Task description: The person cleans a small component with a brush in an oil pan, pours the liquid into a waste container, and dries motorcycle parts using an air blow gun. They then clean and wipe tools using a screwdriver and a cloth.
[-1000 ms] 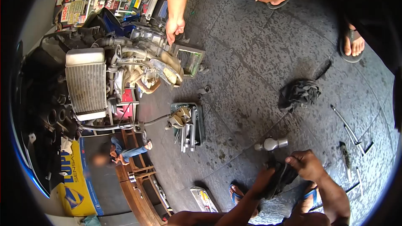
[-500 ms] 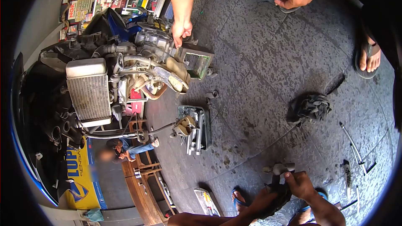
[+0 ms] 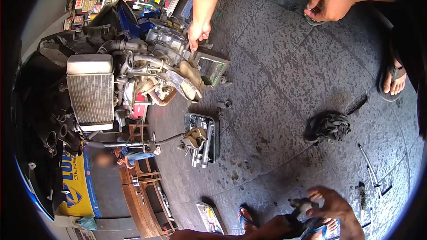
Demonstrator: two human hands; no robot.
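My right hand [image 3: 199,34] comes in from the top edge, fingers pinched at the side of the exposed motorcycle engine [image 3: 167,40], just above a rectangular metal frame [image 3: 213,72]. What those fingertips hold is hidden. Low over the floor at the upper right is my left hand [image 3: 330,2]. Its thumb and forefinger are pressed together on something small and pale that I cannot make out, beside a dark rounded edge. Another person's hand [image 3: 331,206] at the bottom is spread beside a metal part [image 3: 304,205], which that person's other hand grips with dark material.
A radiator [image 3: 91,93] fronts the motorcycle. A tray of sockets and tools [image 3: 215,140] lies below the engine. On the floor are a black rag [image 3: 331,128] and a bent hose-like rod [image 3: 369,164]. A sandalled foot [image 3: 393,82] is at right. Someone sits by a wooden bench [image 3: 131,193].
The view has shifted slightly. My hands keep nearly the same places on the scene. The other person's hand has opened away from the metal part, which is now lower in view.
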